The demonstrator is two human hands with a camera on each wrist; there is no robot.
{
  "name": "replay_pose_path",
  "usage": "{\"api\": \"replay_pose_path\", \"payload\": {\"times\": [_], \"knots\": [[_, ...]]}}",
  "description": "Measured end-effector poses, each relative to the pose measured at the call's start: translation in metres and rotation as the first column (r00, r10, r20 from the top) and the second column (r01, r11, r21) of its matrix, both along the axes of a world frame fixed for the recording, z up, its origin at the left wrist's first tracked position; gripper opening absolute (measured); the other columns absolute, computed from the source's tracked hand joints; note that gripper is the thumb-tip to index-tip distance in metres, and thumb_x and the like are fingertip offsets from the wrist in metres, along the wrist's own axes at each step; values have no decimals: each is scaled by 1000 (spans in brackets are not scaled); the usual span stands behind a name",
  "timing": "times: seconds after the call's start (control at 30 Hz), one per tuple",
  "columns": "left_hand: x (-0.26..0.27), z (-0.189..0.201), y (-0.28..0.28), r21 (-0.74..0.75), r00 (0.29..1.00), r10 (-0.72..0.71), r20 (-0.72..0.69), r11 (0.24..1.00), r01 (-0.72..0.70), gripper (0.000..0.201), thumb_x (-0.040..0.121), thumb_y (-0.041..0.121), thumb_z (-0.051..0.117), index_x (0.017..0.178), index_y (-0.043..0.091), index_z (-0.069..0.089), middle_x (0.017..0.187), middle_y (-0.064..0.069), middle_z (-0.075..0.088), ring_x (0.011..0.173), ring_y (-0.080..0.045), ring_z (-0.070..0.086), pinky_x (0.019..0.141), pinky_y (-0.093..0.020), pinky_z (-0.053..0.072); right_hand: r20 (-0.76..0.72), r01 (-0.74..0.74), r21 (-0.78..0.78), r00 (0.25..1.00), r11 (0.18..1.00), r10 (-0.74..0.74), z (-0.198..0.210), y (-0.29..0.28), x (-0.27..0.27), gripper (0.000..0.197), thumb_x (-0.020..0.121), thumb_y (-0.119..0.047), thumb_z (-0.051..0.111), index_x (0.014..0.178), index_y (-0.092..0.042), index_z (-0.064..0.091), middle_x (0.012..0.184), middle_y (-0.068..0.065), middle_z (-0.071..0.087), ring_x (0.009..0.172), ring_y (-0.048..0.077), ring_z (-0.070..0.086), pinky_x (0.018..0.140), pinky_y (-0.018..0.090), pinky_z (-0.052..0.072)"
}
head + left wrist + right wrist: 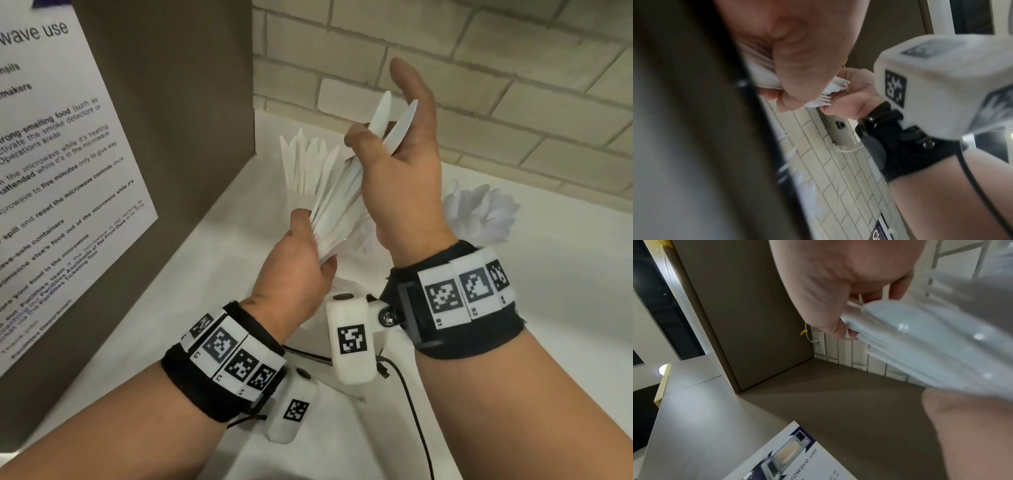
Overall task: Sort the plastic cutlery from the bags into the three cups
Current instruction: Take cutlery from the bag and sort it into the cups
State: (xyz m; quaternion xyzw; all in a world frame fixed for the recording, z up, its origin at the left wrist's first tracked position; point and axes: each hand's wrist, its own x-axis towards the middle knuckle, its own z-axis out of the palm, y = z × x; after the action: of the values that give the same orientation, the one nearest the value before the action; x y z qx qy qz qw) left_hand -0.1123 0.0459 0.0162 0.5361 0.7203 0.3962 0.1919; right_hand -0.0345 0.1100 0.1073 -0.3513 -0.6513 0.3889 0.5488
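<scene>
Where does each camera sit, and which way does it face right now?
Head: above, looking down at left hand and right hand holding a cutlery bundle.
Left wrist: looks along left hand at fork tines.
Right wrist: looks along right hand at the bundle.
All three share the bundle.

The cup [346,246] under the forks stays hidden behind both hands, the poster [51,164] runs off the head view's left edge, the bundle [931,340] smears into blur on the right wrist view, and the left hand's fingers [801,65] hide what they grip.
</scene>
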Motion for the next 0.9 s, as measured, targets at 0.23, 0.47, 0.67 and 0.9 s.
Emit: {"api": "replay_pose_path", "payload": {"times": [0.23,0.47,0.67,0.9], "knots": [[-5,6,-2,13,999,28,41,999,-29,41,86,23,64,117,13,38,86,6,49,75,-17,51,63,-22,39,33,-126,-104,991,987,130,-4,2,7,26,83,0,53,92,-24,56,79,0,67,83,17,62,81,32,49],[-8,5,0,7,998,36,54,999,-36,35,85,24,64,108,18,38,76,16,43,66,-8,47,45,-10,35,210,-98,-37,972,994,104,3,-3,14,19,95,-35,54,80,-26,61,77,-5,63,72,7,58,68,24,46],[-7,7,1,21,997,25,67,999,-26,41,87,24,62,120,13,40,88,4,50,75,-16,50,57,-19,35,251,-69,-131,963,989,101,3,-1,16,21,97,-30,52,107,-19,68,89,-8,66,84,8,63,76,27,50],[-11,11,4,42,997,41,67,998,-43,41,88,21,59,123,14,38,92,1,55,75,-19,54,52,-18,35,361,-155,-231,903,961,232,-1,2,26,37,63,-6,87,94,-12,68,93,5,74,88,20,71,85,40,58]]}}
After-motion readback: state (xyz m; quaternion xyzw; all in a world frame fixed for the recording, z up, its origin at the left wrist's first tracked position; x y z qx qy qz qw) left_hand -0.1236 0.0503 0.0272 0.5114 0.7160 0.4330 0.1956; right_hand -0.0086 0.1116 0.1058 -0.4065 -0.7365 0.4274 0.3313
